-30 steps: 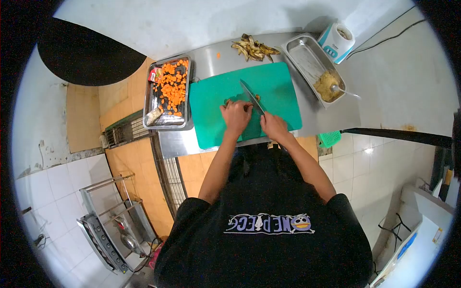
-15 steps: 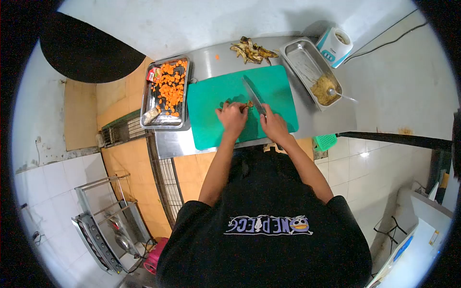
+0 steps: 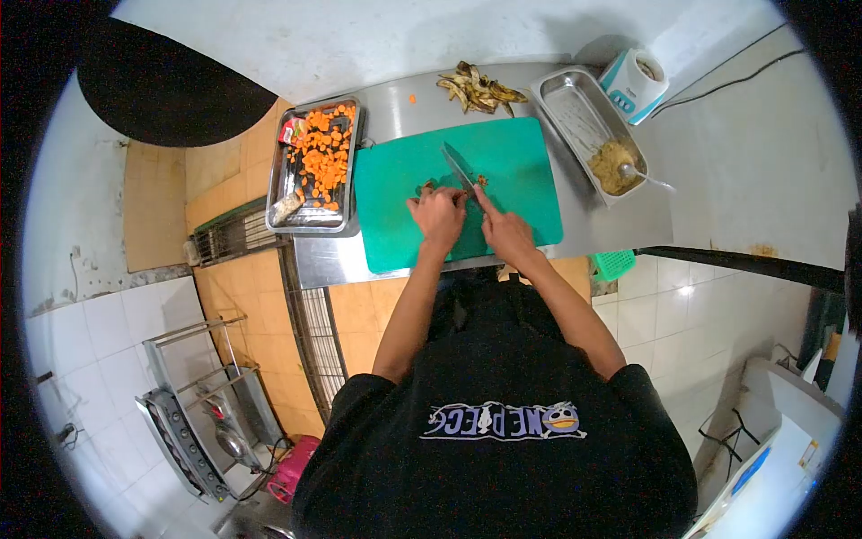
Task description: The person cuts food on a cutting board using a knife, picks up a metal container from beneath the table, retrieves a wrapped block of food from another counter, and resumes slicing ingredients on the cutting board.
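My right hand [image 3: 508, 235] grips a kitchen knife [image 3: 458, 163], its forefinger stretched along the top of the blade, which points away and to the left. Beside the blade my left hand [image 3: 438, 216] is closed, fingertips down on the green cutting board [image 3: 395, 171]. What it pins there is small, brownish and mostly hidden by the fingers. Just right of the blade lies a small brown cut piece [image 3: 483, 181].
Left of the board stands a metal tray [image 3: 272, 193] with orange carrot pieces [image 3: 325, 157] and a red packet [image 3: 292, 132]. Behind lie brown peels [image 3: 476, 90]. At right, a steel pan [image 3: 549, 94] holds yellowish mash [image 3: 612, 166] and a spoon, near a white-and-teal appliance [image 3: 633, 85].
The knife has shifted left, up to the left hand's fingertips. The small brown piece now lies on the blade's right side. My left hand has hardly moved.
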